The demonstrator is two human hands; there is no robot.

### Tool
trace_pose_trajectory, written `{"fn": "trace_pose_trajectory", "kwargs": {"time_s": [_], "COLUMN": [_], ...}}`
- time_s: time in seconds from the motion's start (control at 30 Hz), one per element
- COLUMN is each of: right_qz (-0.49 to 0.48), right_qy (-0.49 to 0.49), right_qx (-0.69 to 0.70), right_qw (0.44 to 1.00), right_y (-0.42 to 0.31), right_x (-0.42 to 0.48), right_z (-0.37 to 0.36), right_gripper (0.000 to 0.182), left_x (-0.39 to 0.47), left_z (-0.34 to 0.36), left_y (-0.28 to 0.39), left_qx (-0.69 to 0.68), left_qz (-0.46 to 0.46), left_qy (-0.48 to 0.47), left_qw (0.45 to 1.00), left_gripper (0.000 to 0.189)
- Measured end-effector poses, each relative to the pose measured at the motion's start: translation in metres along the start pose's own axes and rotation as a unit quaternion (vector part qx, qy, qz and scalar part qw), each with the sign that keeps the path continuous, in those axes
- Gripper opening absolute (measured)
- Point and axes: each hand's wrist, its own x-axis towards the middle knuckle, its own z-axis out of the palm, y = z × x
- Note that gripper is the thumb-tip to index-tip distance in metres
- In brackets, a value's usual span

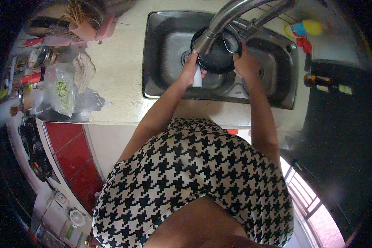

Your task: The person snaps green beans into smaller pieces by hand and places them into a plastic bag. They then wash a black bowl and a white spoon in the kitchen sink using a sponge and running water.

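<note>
A round black pan (220,59) is held over the double stainless-steel sink (166,74), mostly above the left basin. The end of the metal faucet (215,26) hangs over it and covers part of its left side. My left hand (190,68) is at the pan's near left edge, its fingers wrapped around a white handle-like piece (197,79); where that piece joins is hidden. On the opposite side, my right hand (247,63) grips the pan's right rim, with the thumb towards the inside. Bright glints show on the pan's inner right wall.
A clear plastic bag with green vegetables (62,93) and a beige cloth (84,71) lie on the left counter. Beyond them stands a pink container (85,29). Right of the sink are a yellow bottle (311,28) and a brown bottle (316,80).
</note>
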Motion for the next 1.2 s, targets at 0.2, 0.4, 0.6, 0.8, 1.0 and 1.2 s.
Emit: {"fn": "trace_pose_trajectory", "kwargs": {"time_s": [0.2,0.4,0.6,0.8,1.0,1.2], "right_qz": [0.022,0.003,-0.015,-0.048,-0.011,0.017], "right_qy": [-0.003,0.063,0.123,0.172,0.130,0.109], "right_qx": [0.006,-0.035,-0.028,-0.006,-0.014,-0.014], "right_qw": [1.000,0.997,0.992,0.984,0.991,0.994], "right_y": [-0.002,0.004,0.011,0.014,0.004,-0.001], "right_x": [0.005,0.003,0.000,-0.004,-0.010,-0.010], "right_z": [-0.006,-0.004,-0.001,-0.002,-0.012,-0.013], "right_gripper": [0.063,0.061,0.058,0.058,0.057,0.055], "left_x": [0.013,0.012,0.024,0.030,0.037,0.023], "left_z": [-0.009,0.019,0.014,0.008,-0.009,-0.003], "left_y": [0.004,0.013,0.004,0.002,-0.017,-0.004], "left_qx": [-0.107,-0.118,-0.023,0.008,-0.048,-0.058], "left_qz": [-0.030,-0.037,-0.036,-0.073,-0.122,-0.126], "left_qy": [-0.023,0.065,0.056,-0.019,-0.012,0.027], "left_qw": [0.994,0.990,0.998,0.997,0.991,0.990], "left_gripper": [0.052,0.032,0.019,0.017,0.019,0.020]}}
